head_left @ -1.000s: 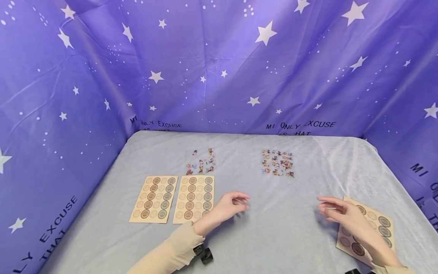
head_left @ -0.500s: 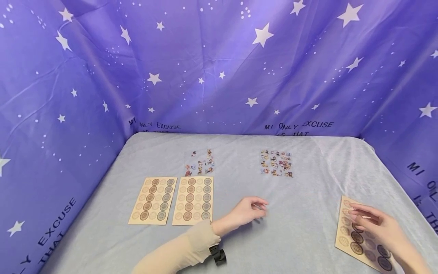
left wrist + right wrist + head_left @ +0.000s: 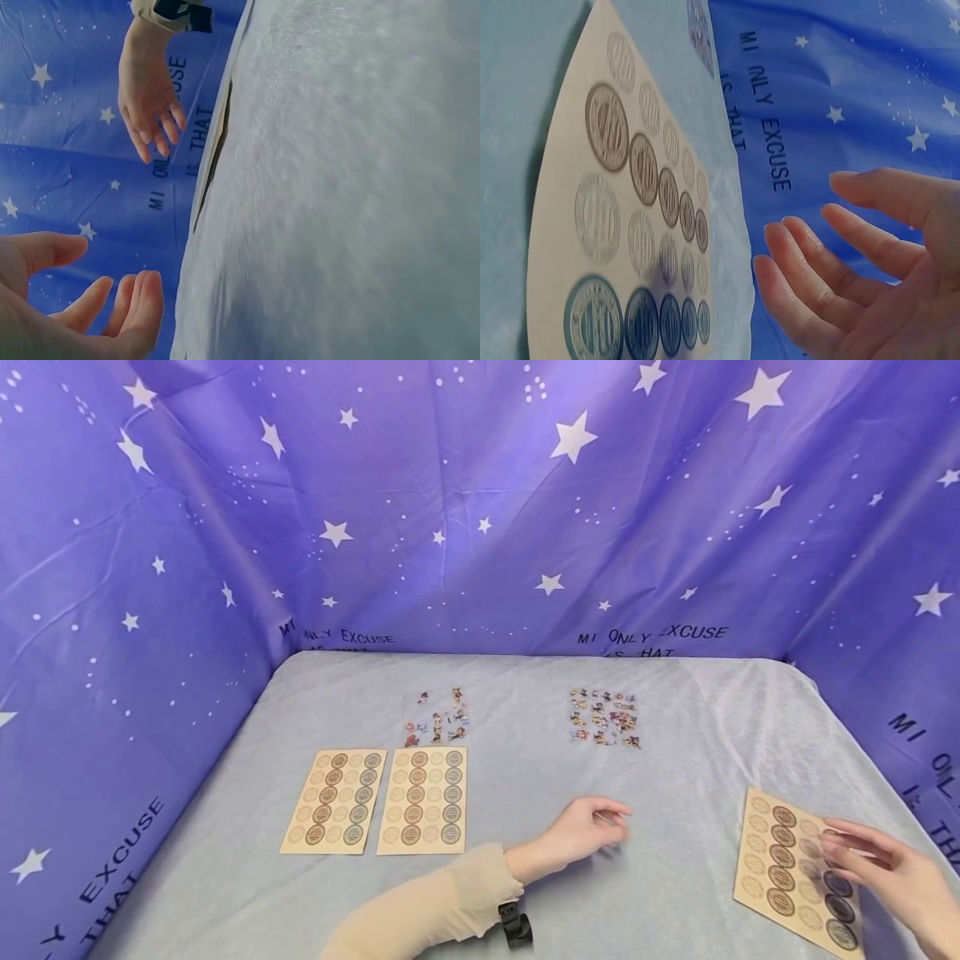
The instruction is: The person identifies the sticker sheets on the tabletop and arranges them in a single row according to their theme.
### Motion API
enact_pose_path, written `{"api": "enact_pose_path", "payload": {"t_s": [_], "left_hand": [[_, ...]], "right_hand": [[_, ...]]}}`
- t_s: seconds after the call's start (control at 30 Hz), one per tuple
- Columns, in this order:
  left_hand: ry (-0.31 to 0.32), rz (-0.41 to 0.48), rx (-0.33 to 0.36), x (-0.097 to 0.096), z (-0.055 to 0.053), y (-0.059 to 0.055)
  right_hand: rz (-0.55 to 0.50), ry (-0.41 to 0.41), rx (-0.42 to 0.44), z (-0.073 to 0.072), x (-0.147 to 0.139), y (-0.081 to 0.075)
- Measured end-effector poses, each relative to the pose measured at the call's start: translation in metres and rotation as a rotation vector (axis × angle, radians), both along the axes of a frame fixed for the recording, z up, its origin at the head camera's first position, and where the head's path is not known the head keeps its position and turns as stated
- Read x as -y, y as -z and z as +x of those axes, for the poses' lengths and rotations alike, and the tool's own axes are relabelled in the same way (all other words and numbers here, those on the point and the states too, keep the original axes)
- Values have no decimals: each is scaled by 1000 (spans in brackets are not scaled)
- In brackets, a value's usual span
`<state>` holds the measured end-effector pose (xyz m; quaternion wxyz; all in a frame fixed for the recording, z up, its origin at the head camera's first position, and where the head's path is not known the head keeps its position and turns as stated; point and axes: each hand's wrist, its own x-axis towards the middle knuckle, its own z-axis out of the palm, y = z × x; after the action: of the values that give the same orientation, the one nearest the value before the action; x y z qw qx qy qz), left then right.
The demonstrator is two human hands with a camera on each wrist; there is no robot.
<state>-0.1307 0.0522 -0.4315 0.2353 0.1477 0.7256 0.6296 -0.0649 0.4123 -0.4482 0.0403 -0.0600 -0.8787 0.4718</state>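
Note:
A tan sheet of round stickers (image 3: 761, 885) lies at a slant on the right of the table. Over its right part hovers my right hand (image 3: 888, 872), fingers loosely bent with nothing between them; the right wrist view shows a gap between that hand (image 3: 855, 270) and the sticker sheet (image 3: 551, 225). My left hand (image 3: 581, 835) is above the middle of the cloth, its fingers relaxed and holding nothing. In the left wrist view the thumb and fingers of the left hand (image 3: 90, 307) stand apart, with the right hand (image 3: 150, 94) beyond.
Two more tan sticker sheets (image 3: 326, 814) (image 3: 397, 843) lie side by side on the left. Behind them is a clear sheet of cartoon stickers (image 3: 438, 718), and another such sheet (image 3: 603, 718) lies back right of centre. Purple star-printed curtains (image 3: 450, 485) surround the grey cloth (image 3: 525, 718).
My left hand has moved right across the cloth. The right hand has moved right, from the slanted sheet's left edge to over its right part, uncovering more of it.

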Motion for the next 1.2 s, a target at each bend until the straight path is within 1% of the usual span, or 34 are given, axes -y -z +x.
{"api": "enact_pose_path", "payload": {"t_s": [0.13, 0.2, 0.3, 0.4, 0.47, 0.63, 0.83, 0.97, 1.07, 1.13, 1.2], "left_hand": [[-40, 32, 18, -12, 0, 0], [-57, 45, 24, -17, 0, 0], [-80, 61, 26, -25, 1, 0], [-100, 79, 34, -33, 1, -2], [-108, 94, 43, -38, 2, -2], [-122, 105, 72, -51, 4, -3], [-129, 89, 106, -65, 7, 0], [-138, 98, 160, -75, 9, 2], [-155, 111, 200, -82, 11, 3], [-166, 118, 220, -87, 12, 5], [-183, 127, 236, -92, 13, 8]], "right_hand": [[8, 1, -18, -5, -24, 25], [-2, -4, -49, -7, -34, 37], [-24, 4, -54, -8, -43, 46], [-28, 41, -26, -8, -47, 48], [-39, 55, -28, -8, -48, 47], [-103, 40, -100, -7, -49, 46], [-101, 36, -133, -8, -56, 53], [-115, 36, -170, -8, -58, 56], [-124, 58, -171, -8, -56, 56], [-126, 75, -157, -7, -54, 52], [-127, 74, -149, -7, -52, 50]]}}
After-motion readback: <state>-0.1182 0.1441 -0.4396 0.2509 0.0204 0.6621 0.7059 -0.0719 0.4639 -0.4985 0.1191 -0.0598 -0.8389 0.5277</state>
